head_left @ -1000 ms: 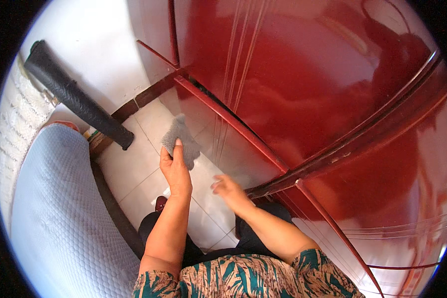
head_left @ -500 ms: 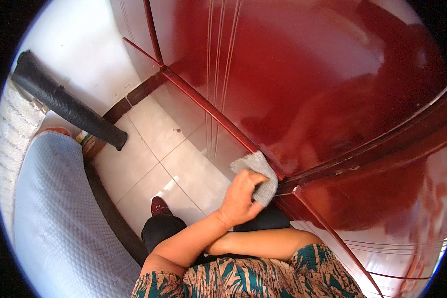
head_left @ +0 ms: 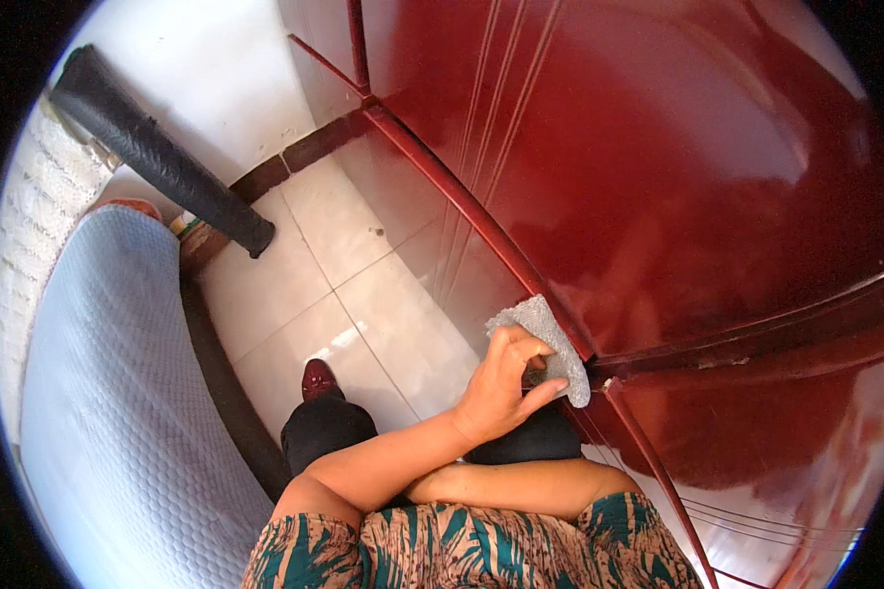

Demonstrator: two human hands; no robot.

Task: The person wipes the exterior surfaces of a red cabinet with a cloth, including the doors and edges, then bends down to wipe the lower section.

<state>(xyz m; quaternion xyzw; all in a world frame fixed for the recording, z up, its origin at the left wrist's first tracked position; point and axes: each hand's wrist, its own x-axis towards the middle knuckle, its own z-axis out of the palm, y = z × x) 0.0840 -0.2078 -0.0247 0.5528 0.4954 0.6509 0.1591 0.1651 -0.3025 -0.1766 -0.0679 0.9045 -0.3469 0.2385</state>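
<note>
My left hand (head_left: 509, 381) is closed around a grey cloth (head_left: 550, 339), its thumb stretched along the cloth's lower side. The cloth touches the lower end of a raised dark red trim strip (head_left: 471, 206) on a glossy red cabinet (head_left: 678, 196). Just beside it, the strip meets a dark ledge (head_left: 688, 363) that crosses the cabinet. My right forearm (head_left: 521, 486) lies across my lap and passes under my left arm. The right hand itself is hidden there.
On the left is a bed edge with a light blue quilted cover (head_left: 118, 393). A black, wrapped-looking post (head_left: 167, 162) slants near the white wall (head_left: 206, 79). Pale tiles (head_left: 304, 285) cover the floor, where my dark red shoe (head_left: 319, 381) rests. Another red strip (head_left: 658, 471) runs below the ledge.
The whole view has shifted, so the cabinet and floor sit farther right in it. My left thumb has straightened away from the fingers. The cloth stays at the strip's lower end.
</note>
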